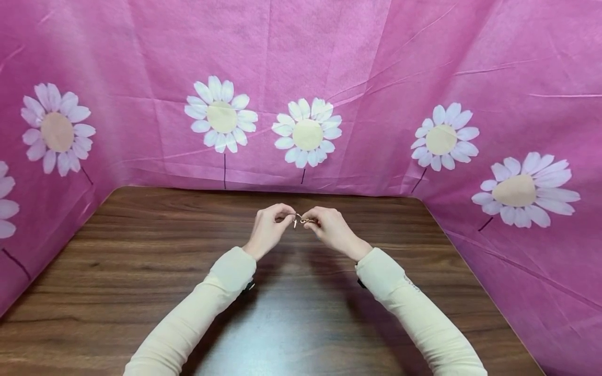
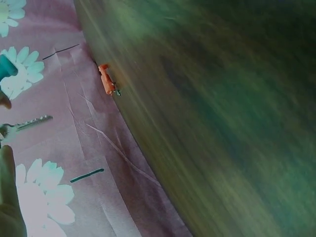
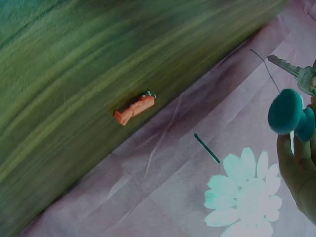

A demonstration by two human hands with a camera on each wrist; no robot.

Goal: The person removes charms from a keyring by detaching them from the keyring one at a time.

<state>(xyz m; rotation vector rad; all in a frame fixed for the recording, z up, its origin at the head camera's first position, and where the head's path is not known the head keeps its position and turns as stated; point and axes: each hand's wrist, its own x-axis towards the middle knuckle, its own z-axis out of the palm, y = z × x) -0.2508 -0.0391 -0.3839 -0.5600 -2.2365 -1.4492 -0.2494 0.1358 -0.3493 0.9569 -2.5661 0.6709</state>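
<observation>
Pink flowered cloth [image 1: 155, 42] behind brown table [image 1: 117, 261]. Key [image 2: 29, 123] hangs, long axis roughly upright, blade down, nearer our left hand [image 1: 268, 225]; there we pinch thin ring [image 1: 298, 214] just above key. Right of key, our right hand [image 1: 332, 225] pinches gold metal piece [image 1: 308, 221].

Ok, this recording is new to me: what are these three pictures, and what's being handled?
There is no machine: a person's left hand and right hand do the work. The wide picture comes from a head camera, the other two from a camera on each wrist. Both hands pinch small metal pieces; the wrist views show a key and a teal rounded thing I can't identify. Beneath is a wooden table. Both wrist views show a small orange object near its edge, perhaps lying there, perhaps hanging in front.
</observation>
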